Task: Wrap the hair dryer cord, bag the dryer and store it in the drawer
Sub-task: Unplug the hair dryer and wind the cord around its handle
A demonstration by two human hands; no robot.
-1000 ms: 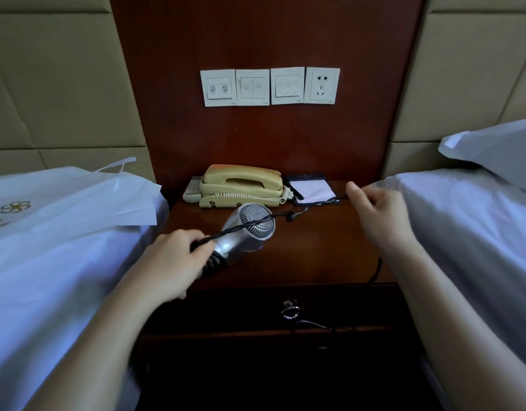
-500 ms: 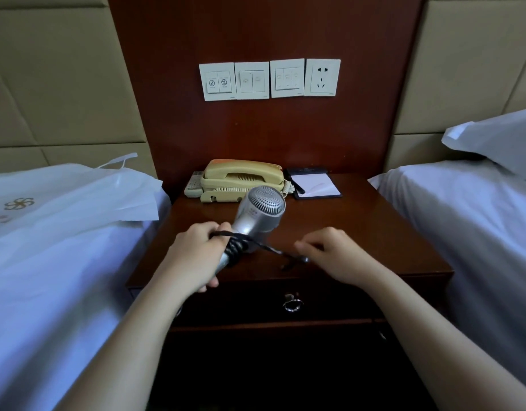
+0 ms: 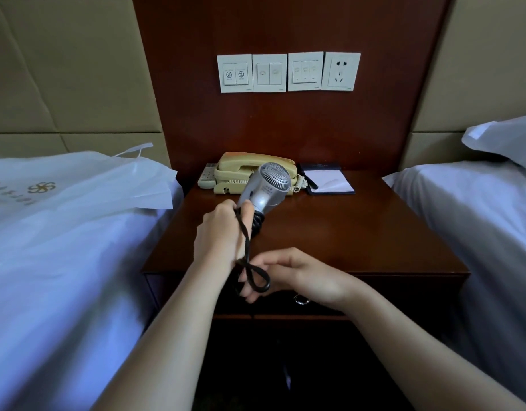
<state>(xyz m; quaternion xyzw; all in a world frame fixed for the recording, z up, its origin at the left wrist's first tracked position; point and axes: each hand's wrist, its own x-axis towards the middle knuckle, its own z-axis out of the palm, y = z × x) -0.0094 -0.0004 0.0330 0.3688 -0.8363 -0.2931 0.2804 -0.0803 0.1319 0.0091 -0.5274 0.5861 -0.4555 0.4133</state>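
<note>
A silver hair dryer (image 3: 267,188) is held above the wooden nightstand (image 3: 359,232), its grille facing me. My left hand (image 3: 220,232) grips its handle, where black cord is coiled in several turns. The loose black cord (image 3: 249,262) runs down from the handle over my left wrist and forms a loop near the nightstand's front edge. My right hand (image 3: 297,274) pinches that loop. A white plastic bag (image 3: 77,185) with a gold logo lies on the left bed. The drawer (image 3: 374,298) under the nightstand top is closed, with a ring pull (image 3: 300,299).
A beige telephone (image 3: 244,170), a remote (image 3: 207,175) and a notepad with pen (image 3: 327,180) sit at the nightstand's back. White beds (image 3: 478,218) flank the nightstand on both sides. Switches and a wall socket (image 3: 340,71) are on the wood panel above.
My right hand came from the right bed's edge to the nightstand's front, bringing the cord to the handle. The dryer rose and tilted upright; more cord is coiled on the handle.
</note>
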